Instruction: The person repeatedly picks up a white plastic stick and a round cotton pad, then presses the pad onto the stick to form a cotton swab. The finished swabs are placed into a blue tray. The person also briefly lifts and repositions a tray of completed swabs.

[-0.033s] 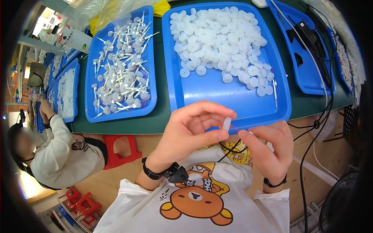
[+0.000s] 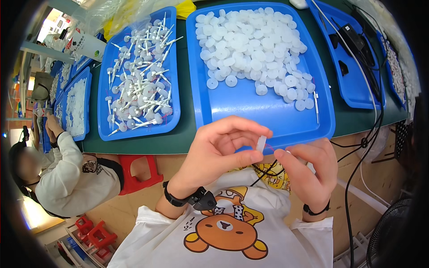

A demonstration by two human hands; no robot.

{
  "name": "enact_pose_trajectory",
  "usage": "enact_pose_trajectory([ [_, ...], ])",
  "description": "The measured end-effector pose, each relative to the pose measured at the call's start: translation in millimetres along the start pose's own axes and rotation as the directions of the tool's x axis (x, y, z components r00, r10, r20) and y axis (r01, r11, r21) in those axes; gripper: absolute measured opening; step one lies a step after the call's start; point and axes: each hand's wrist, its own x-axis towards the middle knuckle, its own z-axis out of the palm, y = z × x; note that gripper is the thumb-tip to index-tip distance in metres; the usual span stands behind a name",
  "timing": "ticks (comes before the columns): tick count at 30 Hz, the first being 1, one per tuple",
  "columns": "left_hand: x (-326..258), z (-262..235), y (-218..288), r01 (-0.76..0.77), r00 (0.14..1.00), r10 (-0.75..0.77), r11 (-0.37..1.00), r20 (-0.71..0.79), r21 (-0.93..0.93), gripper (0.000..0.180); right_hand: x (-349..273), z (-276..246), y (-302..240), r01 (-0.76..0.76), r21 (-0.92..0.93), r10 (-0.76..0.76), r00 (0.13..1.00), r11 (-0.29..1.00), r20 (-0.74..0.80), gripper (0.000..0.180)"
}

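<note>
My left hand point(image 2: 219, 145) pinches a small translucent white plastic disc point(image 2: 261, 143) on edge between thumb and forefinger, above the near edge of the large blue tray point(image 2: 223, 107). From the disc a thin pink thread point(image 2: 270, 147) runs to my right hand point(image 2: 310, 167). Its thumb and forefinger are closed on a small white piece point(image 2: 288, 152), mostly hidden by the fingers. Many similar discs point(image 2: 250, 40) lie heaped in the large tray. In the blue tray point(image 2: 103, 89) to its left lie many discs point(image 2: 143, 76) fitted with white sticks, some with pink threads.
A single white stick point(image 2: 316, 107) lies along the large tray's right side. At right, another blue tray point(image 2: 357, 100) holds a black adapter point(image 2: 351, 38) and cables. A person point(image 2: 67, 169) works at the far left, by a red stool point(image 2: 140, 172). Black cables point(image 2: 357, 178) hang at right, near a fan point(image 2: 393, 236).
</note>
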Motion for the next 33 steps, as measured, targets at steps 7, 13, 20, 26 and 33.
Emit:
enact_pose_trajectory([
  [7,2.2,-2.3,-4.3,-0.120,0.988,0.113,0.991,0.106,0.065,0.040,1.5,0.9,-2.4,-0.090,0.116,0.094,0.995,0.989,-0.032,0.038],
  [13,-0.4,3.8,-2.7,-0.026,0.996,0.025,1.000,0.081,0.004,0.038,4.9,5.1,-6.1,-0.155,0.192,0.168,0.984,0.969,-0.055,0.034],
  [20,1.1,3.1,-6.9,-0.121,0.986,0.117,0.992,0.117,0.026,0.039,-3.3,8.0,-14.0,-0.258,0.283,0.277,0.960,0.924,-0.031,0.038],
  [26,-2.3,-0.2,-1.8,-0.112,0.992,0.101,0.984,0.082,0.139,0.039,-0.6,0.4,-11.2,-0.186,0.210,0.177,0.982,0.960,0.060,0.035],
  [33,-4.7,-3.5,3.7,-0.193,0.976,0.160,0.948,0.147,0.252,0.032,-0.4,-1.6,-17.3,-0.305,0.407,0.275,0.952,0.861,0.132,0.025],
])
